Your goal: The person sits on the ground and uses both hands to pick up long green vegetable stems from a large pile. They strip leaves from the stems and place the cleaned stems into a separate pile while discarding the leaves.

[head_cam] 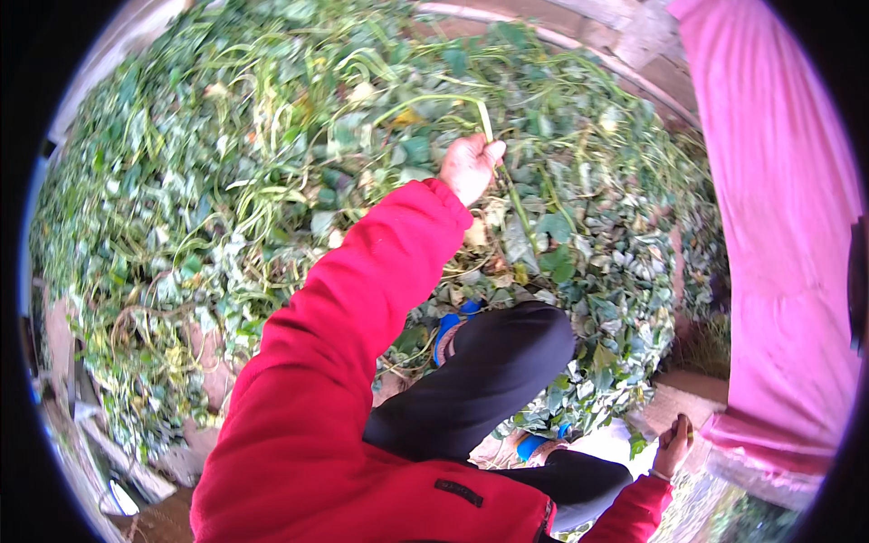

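My left hand [472, 166] reaches out over a wide heap of cut leafy vines [271, 190], with thumb and fingers closed on a green stem [486, 121]. Above the hand, the stem bends sharply to the left. Below it, another length of green stem [521, 214] runs down towards a few leaves; whether the two are one piece I cannot tell. Down at the lower right is my right hand [673, 444], beside my knee, its fingers partly curled. It looks small and dim, so any thing inside it is hidden. A green leaf [637, 442] shows just left of it.
A pink cloth [781, 237] hangs along the right side. My feet, in blue footwear [447, 332], rest among the leaves. Pale boards or slabs [611, 34] border the heap at the top. Wooden pieces [125, 461] lie at the lower left.
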A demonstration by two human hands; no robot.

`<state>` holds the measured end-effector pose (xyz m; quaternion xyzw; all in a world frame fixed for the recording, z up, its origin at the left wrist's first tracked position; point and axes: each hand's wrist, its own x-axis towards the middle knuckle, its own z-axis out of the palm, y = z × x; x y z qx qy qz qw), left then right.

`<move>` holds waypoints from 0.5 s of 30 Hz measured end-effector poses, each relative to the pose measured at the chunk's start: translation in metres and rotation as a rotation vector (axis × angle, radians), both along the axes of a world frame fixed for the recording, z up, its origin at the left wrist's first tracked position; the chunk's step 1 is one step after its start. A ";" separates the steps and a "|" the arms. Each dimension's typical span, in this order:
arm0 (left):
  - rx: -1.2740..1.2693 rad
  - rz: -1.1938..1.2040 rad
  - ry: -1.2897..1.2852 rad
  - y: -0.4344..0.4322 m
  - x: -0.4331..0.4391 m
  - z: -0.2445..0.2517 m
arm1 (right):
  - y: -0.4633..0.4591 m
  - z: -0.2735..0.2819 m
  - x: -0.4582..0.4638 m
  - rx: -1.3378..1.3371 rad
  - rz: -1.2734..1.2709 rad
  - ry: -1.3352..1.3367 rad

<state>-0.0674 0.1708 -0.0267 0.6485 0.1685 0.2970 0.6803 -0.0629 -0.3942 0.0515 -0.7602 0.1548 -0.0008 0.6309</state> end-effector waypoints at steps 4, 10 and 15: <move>-0.500 -0.290 -0.206 -0.035 0.024 0.055 | 0.038 0.020 -0.010 -0.142 0.112 -0.055; -0.937 -0.518 -0.340 -0.117 0.038 0.081 | 0.094 0.033 -0.021 -0.098 0.292 0.008; -1.264 -0.756 -0.355 -0.185 0.028 0.078 | 0.164 0.036 -0.016 0.159 0.435 -0.093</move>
